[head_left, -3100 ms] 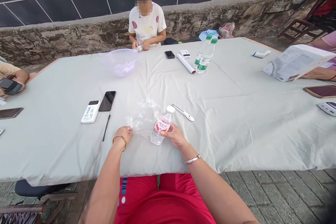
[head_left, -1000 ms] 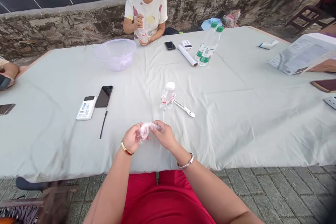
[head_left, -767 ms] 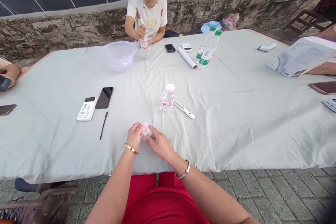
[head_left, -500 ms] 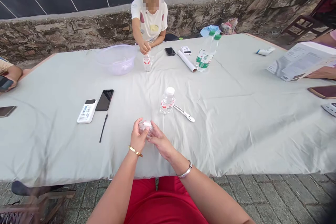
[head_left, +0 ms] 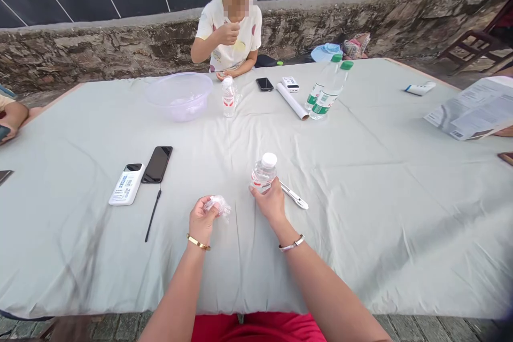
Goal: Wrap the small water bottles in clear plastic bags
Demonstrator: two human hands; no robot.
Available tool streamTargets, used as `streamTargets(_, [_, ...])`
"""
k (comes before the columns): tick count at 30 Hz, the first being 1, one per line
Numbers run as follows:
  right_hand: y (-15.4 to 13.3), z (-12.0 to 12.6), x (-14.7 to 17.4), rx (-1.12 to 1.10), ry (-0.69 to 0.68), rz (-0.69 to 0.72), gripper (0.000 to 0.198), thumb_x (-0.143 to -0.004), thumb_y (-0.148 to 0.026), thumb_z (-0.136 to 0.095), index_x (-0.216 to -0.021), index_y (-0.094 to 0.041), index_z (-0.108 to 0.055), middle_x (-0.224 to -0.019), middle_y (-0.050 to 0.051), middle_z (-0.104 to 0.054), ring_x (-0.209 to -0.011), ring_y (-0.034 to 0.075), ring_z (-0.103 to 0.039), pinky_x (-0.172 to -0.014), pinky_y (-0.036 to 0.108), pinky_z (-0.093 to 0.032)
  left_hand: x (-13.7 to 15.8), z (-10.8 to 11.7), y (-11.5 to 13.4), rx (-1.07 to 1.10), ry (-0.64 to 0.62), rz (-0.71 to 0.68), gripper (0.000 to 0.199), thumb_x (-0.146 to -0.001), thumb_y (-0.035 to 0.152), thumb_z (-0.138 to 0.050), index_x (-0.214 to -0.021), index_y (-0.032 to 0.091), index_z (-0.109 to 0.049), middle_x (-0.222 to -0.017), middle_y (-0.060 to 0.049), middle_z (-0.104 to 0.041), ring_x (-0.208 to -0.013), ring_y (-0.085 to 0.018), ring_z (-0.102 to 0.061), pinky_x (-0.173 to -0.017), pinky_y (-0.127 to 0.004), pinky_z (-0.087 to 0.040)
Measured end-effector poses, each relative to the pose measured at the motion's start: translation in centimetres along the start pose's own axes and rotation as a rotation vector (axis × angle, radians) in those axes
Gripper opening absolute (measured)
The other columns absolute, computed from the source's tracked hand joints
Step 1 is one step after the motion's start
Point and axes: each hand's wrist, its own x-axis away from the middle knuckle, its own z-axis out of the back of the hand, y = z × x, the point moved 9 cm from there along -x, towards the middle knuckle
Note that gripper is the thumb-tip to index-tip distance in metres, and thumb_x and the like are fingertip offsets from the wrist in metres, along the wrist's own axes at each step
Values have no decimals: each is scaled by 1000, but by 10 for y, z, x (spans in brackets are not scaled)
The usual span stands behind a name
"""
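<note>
Crumpled clear plastic film (head_left: 219,206) is pinched between the thumb and fingers of my left hand (head_left: 202,219), low over the cloth. My right hand (head_left: 273,206) wraps round the lower part of a small clear bottle (head_left: 262,175) with a white cap and a red-and-white label. The bottle stands upright on the table, its base partly hidden by my fingers. Just right of it lies a white utility knife (head_left: 294,195), its near end behind my right hand.
A phone (head_left: 157,164) with a strap and a white power bank (head_left: 126,184) lie at left. Farther back are a purple basin (head_left: 180,97), another small bottle (head_left: 228,99), a paper roll (head_left: 292,101) and two green-capped bottles (head_left: 325,97). A person (head_left: 230,37) sits opposite.
My right hand has left the plastic film and moved right and forward, closing round the bottle. My left hand keeps the film, shifted slightly left. The person opposite has raised a hand from their bottle.
</note>
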Motion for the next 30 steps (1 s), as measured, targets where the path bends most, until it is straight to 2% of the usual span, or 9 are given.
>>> streamTargets(2, [-4, -14, -20, -2, -12, -11, 51, -67, -38, -64, -111, -18, -50, -104, 9, -61, -94, 26, -58, -78, 38, -47, -7, 0, 2, -25, 5, -12, 39, -57, 40, -77, -86, 18, -60, -81, -4, -62, -70, -15, -59, -62, -31, -54])
streamTargets(5, [-8, -30, -64, -12, 9, -37, 48, -66, -36, -66, -108, -19, -50, -104, 9, -61, -96, 26, -57, -81, 39, -45, -18, 3, 5, -85, 19, -41, 37, -61, 40, -75, -88, 18, -61, -83, -5, -63, -72, -16, -59, -64, -32, -54])
streamTargets(15, [8, -64, -247, -14, 143, -166, 57, -72, -30, -66, -122, -16, -41, -117, 10, -58, -99, 18, -54, -86, 30, -38, -40, -4, -5, -181, -46, 14, 28, -68, 40, -71, -88, 22, -65, -85, -4, -65, -74, -18, -62, -67, -32, -54])
streamTargets(19, [9, -74, -282, -31, 150, -187, 57, -74, -29, -65, -123, -15, -41, -117, 9, -57, -100, 16, -52, -87, 27, -37, -63, -11, 5, -255, -71, -9, 28, -68, 39, -69, -89, 22, -64, -85, -4, -66, -76, -19, -61, -67, -31, -52])
streamTargets(22, [13, -76, -273, -38, 221, -238, 59, -79, -29, -57, -129, -6, -35, -125, 19, -47, -110, 19, -47, -93, 30, -34, -107, -19, 47, -465, -41, -137, 28, -65, 38, -69, -87, 21, -66, -83, -3, -67, -71, -18, -60, -65, -29, -49])
streamTargets(24, [13, -82, -255, -44, 262, -247, 53, -83, -27, -50, -128, -4, -35, -122, 20, -47, -110, 20, -47, -94, 32, -34, -150, -27, 96, -647, 33, -280, 28, -64, 37, -67, -87, 21, -66, -74, -1, -65, -59, -15, -55, -60, -28, -47])
streamTargets(25, [11, -88, -247, -50, 262, -234, 47, -83, -25, -48, -125, -7, -39, -116, 17, -50, -104, 19, -49, -92, 31, -36, -173, -32, 125, -721, 95, -374, 28, -64, 36, -66, -87, 20, -66, -71, 0, -63, -57, -14, -54, -61, -28, -46])
streamTargets(28, [-3, -117, -232, -95, 200, -160, 36, -79, -24, -51, -114, -16, -49, -102, 6, -55, -78, 14, -54, -81, 28, -43, -243, -47, 211, -883, 303, -649, 37, -66, 35, -60, -97, 14, -64, -76, 1, -60, -73, -16, -59, -76, -32, -46])
streamTargets(30, [-14, -136, -233, -148, 159, -126, 37, -77, -24, -51, -113, -17, -49, -101, 5, -55, -69, 13, -53, -78, 30, -45, -288, -58, 248, -1018, 389, -730, 49, -71, 37, -53, -108, 6, -57, -89, -2, -59, -95, -22, -59, -85, -42, -39])
